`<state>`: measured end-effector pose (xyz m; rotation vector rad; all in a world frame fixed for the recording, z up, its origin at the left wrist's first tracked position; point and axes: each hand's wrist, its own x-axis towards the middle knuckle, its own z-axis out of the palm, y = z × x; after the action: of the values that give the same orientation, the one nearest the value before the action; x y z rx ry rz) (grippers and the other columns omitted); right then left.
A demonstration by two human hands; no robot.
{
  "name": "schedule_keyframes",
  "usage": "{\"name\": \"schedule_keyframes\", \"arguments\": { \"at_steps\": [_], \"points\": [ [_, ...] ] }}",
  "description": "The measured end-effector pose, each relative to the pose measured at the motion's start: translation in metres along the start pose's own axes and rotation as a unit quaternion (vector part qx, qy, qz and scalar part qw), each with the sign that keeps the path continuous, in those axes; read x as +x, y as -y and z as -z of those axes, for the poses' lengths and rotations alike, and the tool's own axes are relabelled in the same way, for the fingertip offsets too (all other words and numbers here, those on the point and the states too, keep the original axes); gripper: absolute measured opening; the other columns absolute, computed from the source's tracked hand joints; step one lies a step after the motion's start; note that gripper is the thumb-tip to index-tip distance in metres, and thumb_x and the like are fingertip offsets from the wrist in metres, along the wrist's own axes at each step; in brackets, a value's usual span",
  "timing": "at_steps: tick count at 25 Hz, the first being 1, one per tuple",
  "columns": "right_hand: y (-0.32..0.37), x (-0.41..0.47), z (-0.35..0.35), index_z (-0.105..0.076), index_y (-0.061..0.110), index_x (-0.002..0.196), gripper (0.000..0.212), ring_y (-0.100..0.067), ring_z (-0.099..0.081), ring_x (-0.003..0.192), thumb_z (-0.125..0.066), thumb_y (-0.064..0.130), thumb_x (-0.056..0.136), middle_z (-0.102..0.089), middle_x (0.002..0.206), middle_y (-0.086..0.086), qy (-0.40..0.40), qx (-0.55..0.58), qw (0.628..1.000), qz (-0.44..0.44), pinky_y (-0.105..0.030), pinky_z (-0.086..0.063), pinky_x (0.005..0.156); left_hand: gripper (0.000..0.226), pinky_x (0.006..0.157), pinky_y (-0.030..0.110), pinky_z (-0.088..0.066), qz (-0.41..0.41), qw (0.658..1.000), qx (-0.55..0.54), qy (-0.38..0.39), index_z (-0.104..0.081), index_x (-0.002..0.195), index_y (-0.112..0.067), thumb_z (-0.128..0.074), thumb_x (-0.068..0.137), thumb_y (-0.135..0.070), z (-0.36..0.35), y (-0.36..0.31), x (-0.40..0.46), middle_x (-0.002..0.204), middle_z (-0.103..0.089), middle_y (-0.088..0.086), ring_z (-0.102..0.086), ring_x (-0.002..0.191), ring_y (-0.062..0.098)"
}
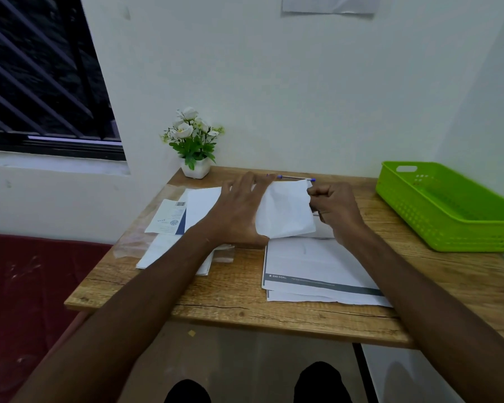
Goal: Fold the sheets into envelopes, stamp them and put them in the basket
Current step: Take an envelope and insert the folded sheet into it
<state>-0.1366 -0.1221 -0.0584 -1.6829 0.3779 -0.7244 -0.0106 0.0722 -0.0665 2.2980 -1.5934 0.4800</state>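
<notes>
A white folded sheet (285, 212) is raised a little above the wooden table (236, 289), between both hands. My left hand (239, 210) grips its left edge, fingers spread over the top. My right hand (333, 210) pinches its right edge with curled fingers. Under them lies a stack of printed sheets (317, 271) with a dark band near the front. More white sheets (199, 207) lie to the left, partly under my left arm. The green plastic basket (448, 228) stands at the table's right end; I see nothing inside it.
A small printed card with a barcode (169, 218) and clear plastic wrap (134, 237) lie at the left. A blue pen (295, 178) rests near the wall. A white pot of artificial flowers (194, 141) stands at the back left corner.
</notes>
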Motion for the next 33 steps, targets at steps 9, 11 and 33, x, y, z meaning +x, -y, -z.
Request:
{"name": "schedule_keyframes", "arguments": {
  "at_steps": [9, 11, 33],
  "points": [
    [0.021, 0.011, 0.02, -0.061, 0.015, 0.081, 0.016, -0.017, -0.041, 0.06, -0.053, 0.027, 0.087, -0.053, 0.077, -0.003, 0.288, 0.2, 0.919, -0.179, -0.029, -0.022, 0.046, 0.123, 0.11, 0.05, -0.034, -0.008, 0.999, 0.04, 0.0, -0.017, 0.16, -0.023, -0.078, 0.061, -0.065, 0.001, 0.0, 0.004, 0.144, -0.039, 0.005, -0.039, 0.133, 0.026],
    [0.018, 0.01, 0.024, -0.069, 0.017, 0.08, 0.025, -0.013, -0.049, 0.049, -0.065, 0.041, 0.087, -0.061, 0.067, 0.0, 0.309, 0.19, 0.911, -0.196, -0.022, -0.022, 0.039, 0.124, 0.111, 0.051, -0.033, -0.017, 0.999, 0.036, -0.005, -0.016, 0.16, -0.023, -0.077, 0.061, -0.064, 0.001, -0.001, 0.005, 0.145, -0.039, 0.005, -0.039, 0.134, 0.026],
    [0.013, -0.006, 0.028, -0.069, 0.006, 0.128, 0.058, -0.031, -0.066, 0.121, -0.086, 0.025, 0.076, -0.069, 0.13, -0.014, 0.367, 0.299, 0.862, -0.182, -0.045, -0.055, 0.096, 0.124, 0.107, 0.049, -0.035, -0.07, 0.994, 0.006, -0.083, -0.013, 0.162, -0.019, -0.071, 0.06, -0.057, 0.002, -0.012, -0.001, 0.143, -0.044, 0.003, -0.046, 0.126, 0.024]
  ]
}}
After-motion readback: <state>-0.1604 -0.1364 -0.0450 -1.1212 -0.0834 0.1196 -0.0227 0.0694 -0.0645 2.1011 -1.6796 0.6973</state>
